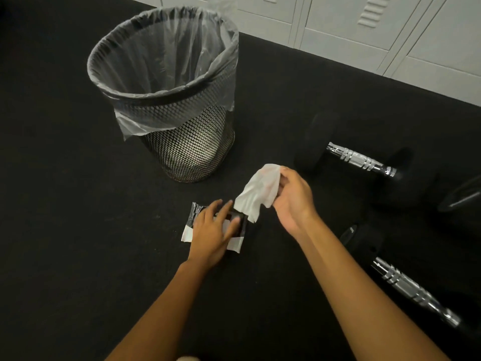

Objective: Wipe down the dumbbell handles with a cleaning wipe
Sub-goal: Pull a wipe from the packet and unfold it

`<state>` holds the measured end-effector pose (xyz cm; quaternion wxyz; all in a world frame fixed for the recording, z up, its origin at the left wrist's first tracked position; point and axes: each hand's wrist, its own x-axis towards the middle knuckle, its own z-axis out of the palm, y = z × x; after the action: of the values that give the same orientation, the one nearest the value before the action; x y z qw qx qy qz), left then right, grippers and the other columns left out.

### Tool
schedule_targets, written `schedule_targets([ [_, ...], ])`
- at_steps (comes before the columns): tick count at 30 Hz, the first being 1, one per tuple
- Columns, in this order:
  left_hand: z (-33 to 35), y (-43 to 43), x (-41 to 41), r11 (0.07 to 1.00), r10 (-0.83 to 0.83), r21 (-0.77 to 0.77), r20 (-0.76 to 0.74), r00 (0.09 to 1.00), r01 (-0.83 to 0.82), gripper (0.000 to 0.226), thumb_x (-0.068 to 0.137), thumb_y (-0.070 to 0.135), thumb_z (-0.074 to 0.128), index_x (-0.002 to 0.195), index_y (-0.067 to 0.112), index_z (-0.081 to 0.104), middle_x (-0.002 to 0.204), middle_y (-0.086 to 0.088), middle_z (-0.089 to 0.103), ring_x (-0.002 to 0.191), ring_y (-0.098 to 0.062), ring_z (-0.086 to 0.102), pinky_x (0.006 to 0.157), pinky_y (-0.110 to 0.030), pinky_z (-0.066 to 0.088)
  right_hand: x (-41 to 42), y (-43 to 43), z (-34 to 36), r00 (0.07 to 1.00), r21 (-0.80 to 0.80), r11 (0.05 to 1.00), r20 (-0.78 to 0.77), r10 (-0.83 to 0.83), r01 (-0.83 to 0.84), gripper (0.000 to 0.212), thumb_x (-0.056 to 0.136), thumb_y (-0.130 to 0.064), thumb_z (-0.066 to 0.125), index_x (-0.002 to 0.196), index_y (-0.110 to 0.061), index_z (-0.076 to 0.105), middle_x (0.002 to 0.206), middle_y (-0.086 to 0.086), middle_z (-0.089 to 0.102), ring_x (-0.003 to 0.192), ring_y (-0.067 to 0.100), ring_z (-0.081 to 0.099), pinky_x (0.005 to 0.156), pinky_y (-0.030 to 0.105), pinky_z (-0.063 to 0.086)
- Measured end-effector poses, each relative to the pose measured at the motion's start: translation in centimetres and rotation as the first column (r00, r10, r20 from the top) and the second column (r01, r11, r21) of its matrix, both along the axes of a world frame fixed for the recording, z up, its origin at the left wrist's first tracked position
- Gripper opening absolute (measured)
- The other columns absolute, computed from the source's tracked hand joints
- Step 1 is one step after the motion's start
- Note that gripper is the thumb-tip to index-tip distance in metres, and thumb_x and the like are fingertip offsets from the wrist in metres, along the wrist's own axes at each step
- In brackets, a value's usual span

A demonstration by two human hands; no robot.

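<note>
A white cleaning wipe [259, 192] hangs from my right hand [294, 198], pinched at its top; its lower end still reaches the opening of the wipes pack [238, 242]. My left hand [212, 233] lies flat on that black and white pack, pressing it to the floor. Two black dumbbells lie to the right. The far dumbbell has a chrome handle [361, 160]. The near dumbbell's chrome handle [413, 293] runs toward the lower right corner. Neither hand touches a dumbbell.
A black mesh waste bin [190, 147] lined with a clear plastic bag stands upright just beyond the pack. Pale metal lockers [364, 29] run along the back right. The floor is dark rubber matting [65, 204].
</note>
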<state>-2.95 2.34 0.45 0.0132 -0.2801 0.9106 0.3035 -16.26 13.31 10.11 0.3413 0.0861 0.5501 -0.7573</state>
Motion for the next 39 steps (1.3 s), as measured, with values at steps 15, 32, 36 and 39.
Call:
schedule_targets([
  [15, 8.7, 3.9, -7.9, 0.555, 0.106, 0.828, -0.158, 0.982, 0.073, 0.017, 0.081, 0.019, 0.069, 0.096, 0.013, 0.07, 0.102, -0.008, 0.069, 0.093, -0.021, 0.066, 0.086, -0.037, 0.053, -3.6, 7.9, 2.2, 0.996, -0.102, 0.995, 0.085, 0.026, -0.017, 0.021, 0.093, -0.019, 0.048, 0.108, -0.008, 0.059, 0.106, 0.011, 0.066, 0.095, 0.022, 0.065, 0.072, 0.034, 0.053],
  [32, 10.6, 6.6, -9.9, 0.384, 0.277, 0.923, -0.131, 0.952, 0.016, 0.014, 0.087, 0.025, 0.06, 0.09, 0.011, 0.059, 0.106, -0.012, 0.063, 0.097, -0.026, 0.062, 0.08, -0.04, 0.053, -1.1, 11.0, 1.3, 0.992, 0.109, 0.99, -0.073, 0.099, -0.091, 0.014, 0.083, -0.022, 0.065, 0.09, -0.01, 0.06, 0.107, 0.011, 0.065, 0.099, 0.023, 0.064, 0.085, 0.036, 0.053],
  [36, 10.4, 6.9, -9.9, 0.359, 0.282, 0.932, -0.163, 0.945, 0.054, 0.008, 0.088, 0.019, 0.06, 0.085, 0.012, 0.057, 0.1, -0.009, 0.063, 0.093, -0.023, 0.063, 0.082, -0.042, 0.053, -1.6, 11.3, 1.2, 0.981, 0.128, 0.989, -0.191, -0.043, 0.068, 0.006, 0.089, -0.019, 0.059, 0.086, -0.014, 0.059, 0.105, 0.009, 0.065, 0.097, 0.021, 0.063, 0.078, 0.032, 0.053],
  [39, 10.2, 6.8, -9.7, 0.399, 0.267, 0.914, -0.196, 0.943, 0.077, 0.009, 0.087, 0.014, 0.06, 0.096, 0.013, 0.061, 0.104, -0.008, 0.065, 0.096, -0.023, 0.064, 0.085, -0.043, 0.053, -1.8, 11.6, 1.1, 0.978, 0.021, 0.991, -0.162, -0.13, 0.135, 0.005, 0.09, -0.016, 0.056, 0.088, -0.015, 0.06, 0.106, 0.008, 0.064, 0.099, 0.021, 0.063, 0.084, 0.034, 0.052],
])
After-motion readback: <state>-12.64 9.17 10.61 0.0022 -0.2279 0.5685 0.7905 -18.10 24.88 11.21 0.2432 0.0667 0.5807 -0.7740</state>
